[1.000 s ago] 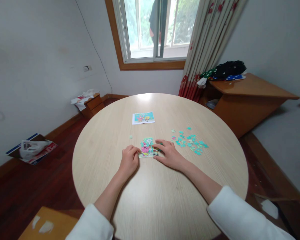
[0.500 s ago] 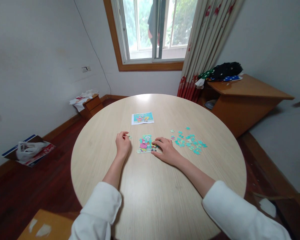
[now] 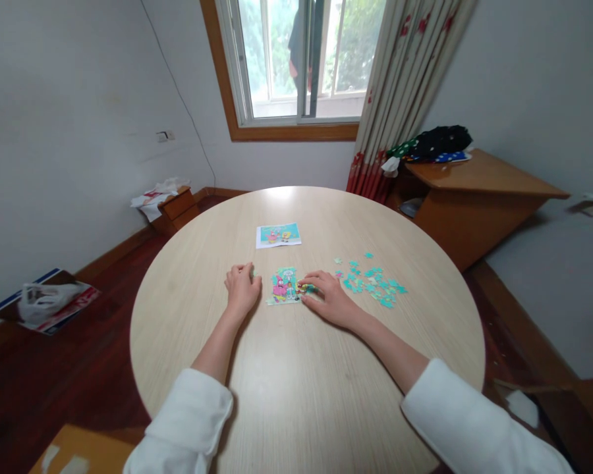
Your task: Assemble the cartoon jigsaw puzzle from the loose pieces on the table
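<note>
A partly built cartoon puzzle (image 3: 284, 288) lies near the middle of the round wooden table (image 3: 296, 382). My left hand (image 3: 241, 288) sits just left of it, fingers curled in a pinch on a small teal puzzle piece (image 3: 252, 270). My right hand (image 3: 329, 299) rests on the table at the puzzle's right edge, with thumb and bent fingers closed on that edge. Several loose teal pieces (image 3: 373, 280) are scattered right of my right hand. A printed reference picture (image 3: 278, 235) lies further back on the table.
A wooden cabinet (image 3: 479, 197) with dark clothes on top stands at the right, beside a curtain (image 3: 400, 85). A small wooden box (image 3: 175, 204) and a plastic bag (image 3: 42, 296) sit on the floor at the left. A cardboard box (image 3: 74, 451) is near my left elbow.
My left hand left the puzzle's left edge, reached back to the lone teal piece and closed on it, then drew slightly nearer. My right hand stayed on the puzzle's right edge.
</note>
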Motion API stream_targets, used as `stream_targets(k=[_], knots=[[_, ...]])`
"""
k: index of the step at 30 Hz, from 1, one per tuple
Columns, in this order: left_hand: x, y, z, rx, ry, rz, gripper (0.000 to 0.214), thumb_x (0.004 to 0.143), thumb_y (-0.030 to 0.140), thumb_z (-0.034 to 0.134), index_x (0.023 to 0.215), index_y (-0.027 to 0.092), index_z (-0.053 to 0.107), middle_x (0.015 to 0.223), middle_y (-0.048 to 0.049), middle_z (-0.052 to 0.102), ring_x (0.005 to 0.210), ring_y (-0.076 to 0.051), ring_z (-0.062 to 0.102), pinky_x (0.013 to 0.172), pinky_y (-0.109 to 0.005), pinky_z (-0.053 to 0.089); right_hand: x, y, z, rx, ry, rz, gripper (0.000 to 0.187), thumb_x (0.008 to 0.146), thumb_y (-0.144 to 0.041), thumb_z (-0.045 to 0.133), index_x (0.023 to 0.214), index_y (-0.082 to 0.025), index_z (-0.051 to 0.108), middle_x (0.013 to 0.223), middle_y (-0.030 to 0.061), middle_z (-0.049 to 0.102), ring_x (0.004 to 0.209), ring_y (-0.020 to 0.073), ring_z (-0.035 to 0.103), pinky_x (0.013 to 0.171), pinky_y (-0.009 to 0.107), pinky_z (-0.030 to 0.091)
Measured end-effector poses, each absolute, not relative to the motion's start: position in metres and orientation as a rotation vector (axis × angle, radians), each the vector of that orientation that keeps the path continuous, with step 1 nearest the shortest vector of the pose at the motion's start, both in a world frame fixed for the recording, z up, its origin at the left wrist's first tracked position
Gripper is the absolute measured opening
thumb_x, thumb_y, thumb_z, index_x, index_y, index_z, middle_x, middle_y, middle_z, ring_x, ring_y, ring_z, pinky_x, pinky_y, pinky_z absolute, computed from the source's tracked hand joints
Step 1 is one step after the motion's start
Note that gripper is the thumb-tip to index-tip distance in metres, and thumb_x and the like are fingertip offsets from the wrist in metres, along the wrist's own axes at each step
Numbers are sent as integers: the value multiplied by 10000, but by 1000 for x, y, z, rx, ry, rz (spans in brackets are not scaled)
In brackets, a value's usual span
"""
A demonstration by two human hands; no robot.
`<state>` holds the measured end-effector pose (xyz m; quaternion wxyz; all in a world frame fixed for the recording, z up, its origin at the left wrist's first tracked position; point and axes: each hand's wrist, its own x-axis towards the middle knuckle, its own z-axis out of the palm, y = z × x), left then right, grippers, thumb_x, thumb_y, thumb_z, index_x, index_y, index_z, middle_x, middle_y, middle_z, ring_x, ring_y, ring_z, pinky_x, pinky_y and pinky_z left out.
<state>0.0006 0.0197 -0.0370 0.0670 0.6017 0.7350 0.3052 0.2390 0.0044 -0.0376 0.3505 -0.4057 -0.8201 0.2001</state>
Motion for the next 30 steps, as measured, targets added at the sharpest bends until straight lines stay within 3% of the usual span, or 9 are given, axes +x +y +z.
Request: stream_targets(k=[7,16,30], knots=[[-1,16,-35,1879,2278,803,233,856,255,554,1015,214,718,1164,-161,609,1094,-348,537,928,-512,412,247,9,-34,-1072,-2011,523,193,854,-156,540,957,-208,694,977,72,678,954,201,633,892,394,490],[-5,18,-36,1886,2253,785,238,863,234,534,996,222,731,977,-133,671,1012,-329,576,870,-480,417,259,16,-29,-1094,-2000,442,217,852,-125,493,904,-196,692,908,73,699,876,198,646,818,369,503],[-9,20,-44,1918,2242,841,241,861,229,526,998,239,724,967,-109,698,979,-295,607,852,-425,436,308,47,-50,-1567,-1944,178,125,798,-215,616,888,-185,697,962,108,671,940,251,622,848,423,443]])
